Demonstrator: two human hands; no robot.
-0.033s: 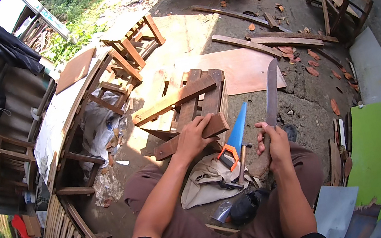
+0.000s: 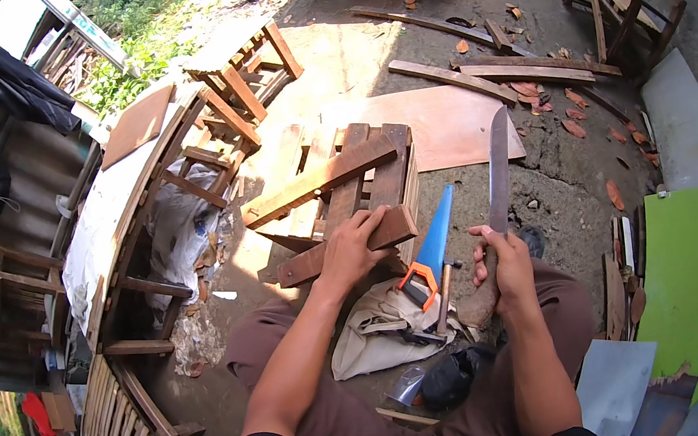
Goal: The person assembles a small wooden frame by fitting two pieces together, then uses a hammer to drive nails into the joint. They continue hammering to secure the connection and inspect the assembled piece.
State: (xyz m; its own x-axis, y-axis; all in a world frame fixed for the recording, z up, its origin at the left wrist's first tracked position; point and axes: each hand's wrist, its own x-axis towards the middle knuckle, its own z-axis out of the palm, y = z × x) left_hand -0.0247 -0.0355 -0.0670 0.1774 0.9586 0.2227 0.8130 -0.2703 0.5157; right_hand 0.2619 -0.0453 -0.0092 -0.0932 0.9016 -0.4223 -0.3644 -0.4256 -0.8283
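My left hand point(image 2: 354, 249) is closed over a short reddish-brown wooden bar point(image 2: 306, 267), which lies across the near edge of a slatted wooden stand point(image 2: 350, 181). Another plank point(image 2: 316, 185) rests diagonally on the slats. In my right hand point(image 2: 506, 261) is the wooden handle of a machete, its long blade point(image 2: 500, 170) pointing up and away from me. Between my hands, a handsaw point(image 2: 436, 231) with a blue blade and an orange handle leans on a beige cloth bag point(image 2: 370, 344). Beside the saw lies a hammer point(image 2: 443, 299). My left palm and part of the bar are hidden.
A pinkish board point(image 2: 453, 122) lies beyond the stand, with loose planks point(image 2: 528, 72) and dry leaves farther off. To the left runs a long table point(image 2: 93, 233) with wooden legs. A green panel point(image 2: 696, 280) is at the right. A black bundle point(image 2: 454, 376) sits between my legs.
The left end of the wooden bar under my left hand has risen slightly in the picture. The machete and my right hand look almost the same.
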